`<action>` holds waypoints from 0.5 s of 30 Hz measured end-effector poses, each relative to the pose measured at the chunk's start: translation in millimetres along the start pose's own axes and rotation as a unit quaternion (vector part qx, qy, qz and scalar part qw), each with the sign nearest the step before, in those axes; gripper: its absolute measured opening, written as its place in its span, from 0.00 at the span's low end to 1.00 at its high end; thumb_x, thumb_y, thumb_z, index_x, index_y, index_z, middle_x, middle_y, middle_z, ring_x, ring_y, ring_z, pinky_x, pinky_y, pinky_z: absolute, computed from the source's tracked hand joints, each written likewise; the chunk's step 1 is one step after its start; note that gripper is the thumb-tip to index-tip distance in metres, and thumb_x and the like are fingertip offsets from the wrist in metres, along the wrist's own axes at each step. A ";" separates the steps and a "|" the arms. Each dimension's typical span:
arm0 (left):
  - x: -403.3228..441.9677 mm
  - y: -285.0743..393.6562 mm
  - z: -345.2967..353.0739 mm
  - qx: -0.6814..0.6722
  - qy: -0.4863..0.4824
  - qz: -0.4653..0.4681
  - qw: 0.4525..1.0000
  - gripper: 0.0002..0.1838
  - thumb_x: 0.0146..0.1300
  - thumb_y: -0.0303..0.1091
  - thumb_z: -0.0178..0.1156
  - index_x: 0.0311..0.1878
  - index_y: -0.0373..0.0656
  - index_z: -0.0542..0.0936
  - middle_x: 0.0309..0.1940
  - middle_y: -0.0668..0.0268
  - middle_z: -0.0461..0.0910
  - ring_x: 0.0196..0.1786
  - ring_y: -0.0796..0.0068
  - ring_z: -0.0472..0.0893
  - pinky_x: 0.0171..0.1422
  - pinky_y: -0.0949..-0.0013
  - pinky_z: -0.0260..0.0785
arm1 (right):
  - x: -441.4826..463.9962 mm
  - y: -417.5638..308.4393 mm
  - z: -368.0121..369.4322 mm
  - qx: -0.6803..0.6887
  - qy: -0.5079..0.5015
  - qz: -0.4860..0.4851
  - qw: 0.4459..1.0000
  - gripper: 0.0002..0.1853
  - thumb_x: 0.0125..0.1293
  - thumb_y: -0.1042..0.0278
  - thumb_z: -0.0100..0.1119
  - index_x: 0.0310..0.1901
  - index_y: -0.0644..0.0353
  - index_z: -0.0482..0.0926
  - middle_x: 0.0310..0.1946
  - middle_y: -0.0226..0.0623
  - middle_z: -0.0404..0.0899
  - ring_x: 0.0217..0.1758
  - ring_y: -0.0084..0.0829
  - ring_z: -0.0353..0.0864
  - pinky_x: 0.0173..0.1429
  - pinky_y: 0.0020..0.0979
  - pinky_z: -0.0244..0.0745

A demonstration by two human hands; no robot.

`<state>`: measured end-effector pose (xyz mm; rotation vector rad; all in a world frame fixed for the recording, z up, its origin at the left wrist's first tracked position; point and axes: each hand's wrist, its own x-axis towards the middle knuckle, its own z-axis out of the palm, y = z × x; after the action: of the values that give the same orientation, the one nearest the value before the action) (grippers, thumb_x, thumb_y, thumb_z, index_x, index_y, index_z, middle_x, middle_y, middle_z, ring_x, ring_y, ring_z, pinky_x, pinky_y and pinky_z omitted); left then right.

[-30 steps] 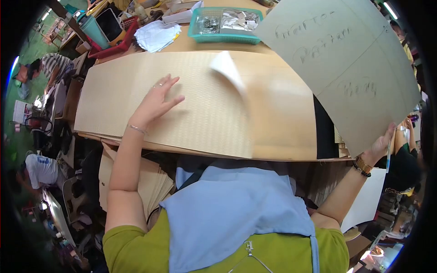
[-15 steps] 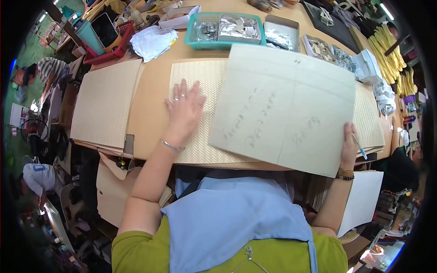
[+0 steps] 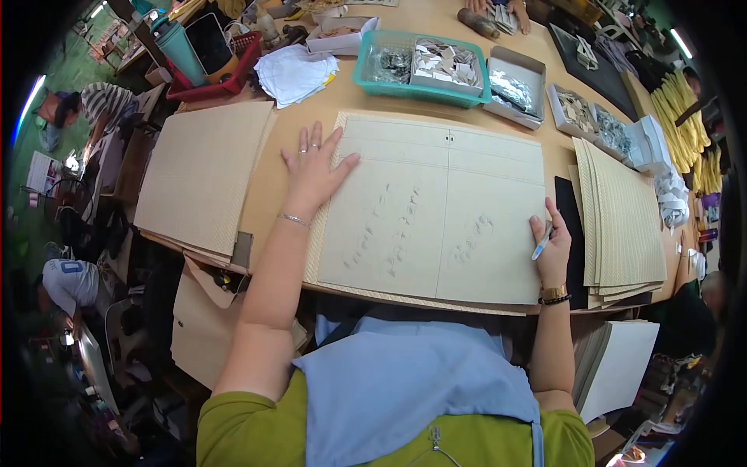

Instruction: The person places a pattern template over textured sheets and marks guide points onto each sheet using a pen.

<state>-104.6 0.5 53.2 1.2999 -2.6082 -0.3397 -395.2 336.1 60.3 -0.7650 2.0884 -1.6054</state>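
A pale pattern board (image 3: 420, 210) with pencil lines and handwriting lies flat on a woven-textured sheet (image 3: 314, 257), whose edge shows along the left and front. My left hand (image 3: 315, 167) rests with fingers spread over the upper left edges of the board and sheet. At the board's right edge my right hand (image 3: 551, 245) has its fingers curled round a pen (image 3: 542, 241) with a light blue end. The fingertips of that hand are by the board's edge.
Stacks of textured sheets lie left (image 3: 198, 175) and right (image 3: 622, 226). Behind stand a teal basket (image 3: 381, 86), a box of small packets (image 3: 517, 86), a white cloth (image 3: 296, 74) and a red basket (image 3: 249, 58). Another person's hands (image 3: 506, 12) are at the far edge.
The board has come down from the raised right hand and now lies flat and aligned on the textured sheet. My left hand has shifted to its upper left edge.
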 end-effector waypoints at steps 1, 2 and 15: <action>0.2 -1.0 0.9 -0.008 0.002 -0.003 1.000 0.40 0.63 0.69 0.52 0.73 0.58 0.67 0.78 0.53 0.52 0.80 0.49 0.46 0.73 0.23 0.30 | -1.5 2.6 0.7 -0.005 0.004 0.005 1.000 0.29 0.67 0.74 0.63 0.68 0.70 0.66 0.55 0.42 0.79 0.54 0.24 0.78 0.58 0.24 0.73; 0.0 -1.1 0.8 -0.007 0.002 -0.003 1.000 0.40 0.62 0.69 0.52 0.73 0.58 0.67 0.78 0.53 0.52 0.80 0.49 0.46 0.73 0.23 0.30 | -1.5 5.1 1.6 -0.010 0.009 0.010 1.000 0.29 0.67 0.74 0.63 0.68 0.70 0.67 0.54 0.42 0.80 0.54 0.24 0.78 0.58 0.24 0.73; 0.1 -1.2 1.2 -0.018 0.018 -0.011 1.000 0.38 0.62 0.66 0.55 0.72 0.57 0.68 0.77 0.55 0.55 0.80 0.50 0.48 0.73 0.24 0.33 | 15.3 -0.7 5.6 -0.057 0.012 -0.009 0.998 0.28 0.64 0.71 0.68 0.65 0.67 0.72 0.37 0.28 0.80 0.36 0.14 0.74 0.42 0.19 0.72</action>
<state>-104.1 -0.1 51.6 1.3106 -2.5492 -0.3615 -403.5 322.1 59.7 -0.8081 2.2109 -1.5221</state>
